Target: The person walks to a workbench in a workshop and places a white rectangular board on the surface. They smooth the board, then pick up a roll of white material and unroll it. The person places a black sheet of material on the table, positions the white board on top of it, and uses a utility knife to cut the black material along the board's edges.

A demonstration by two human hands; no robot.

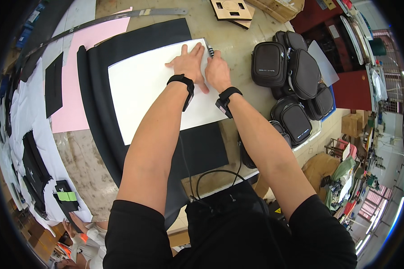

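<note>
A large white sheet [141, 92] lies over black material [202, 145] on the worktable. My left hand [189, 66] presses flat on the sheet near its far right corner, fingers spread. Just right of it, my right hand [217, 74] is closed around a slim tool with a black-and-white grip [210, 51], at the sheet's right edge. Its working tip is too small to make out, so I cannot tell whether it is a knife or a pen. A black band with a small box sits on each wrist.
Several dark zipped cases [269, 63] are piled at the right. A rolled edge of black material [92, 103] runs along the left, beside pink sheeting [69, 89]. A long metal ruler [121, 17] and a die-like board [231, 10] lie at the far side. Another person [92, 244] is at lower left.
</note>
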